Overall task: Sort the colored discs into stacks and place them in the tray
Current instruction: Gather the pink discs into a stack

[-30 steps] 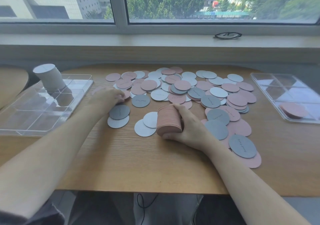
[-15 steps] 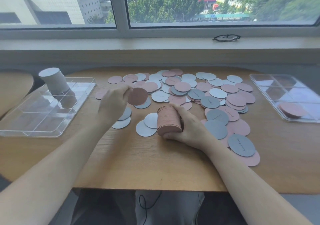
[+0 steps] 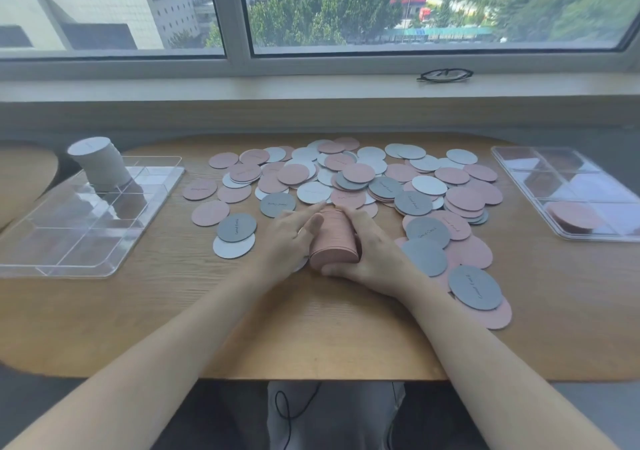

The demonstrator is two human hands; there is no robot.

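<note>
A tall pink stack of discs (image 3: pixel 333 241) stands on the wooden table (image 3: pixel 242 328) in front of me. My right hand (image 3: pixel 372 253) wraps around its right side and base. Pressed flat against its left side and top are the fingers of my left hand (image 3: pixel 291 238). Loose pink, white and grey discs (image 3: pixel 346 179) lie scattered behind and to the right. On the left a clear divided tray (image 3: pixel 79 221) holds a white stack (image 3: pixel 100 165). The clear tray on the right (image 3: pixel 571 189) holds a short pink stack (image 3: pixel 575 215).
Black glasses (image 3: pixel 445 75) rest on the window sill. A grey disc over a white one (image 3: pixel 237 233) lies just left of my left hand. A second wooden tabletop (image 3: pixel 20 179) shows at the far left. A cable hangs below the table edge.
My left hand picked a pink disc from the left of the pile, carried it right and brought it onto the pink stack. My right hand stayed on the stack.
</note>
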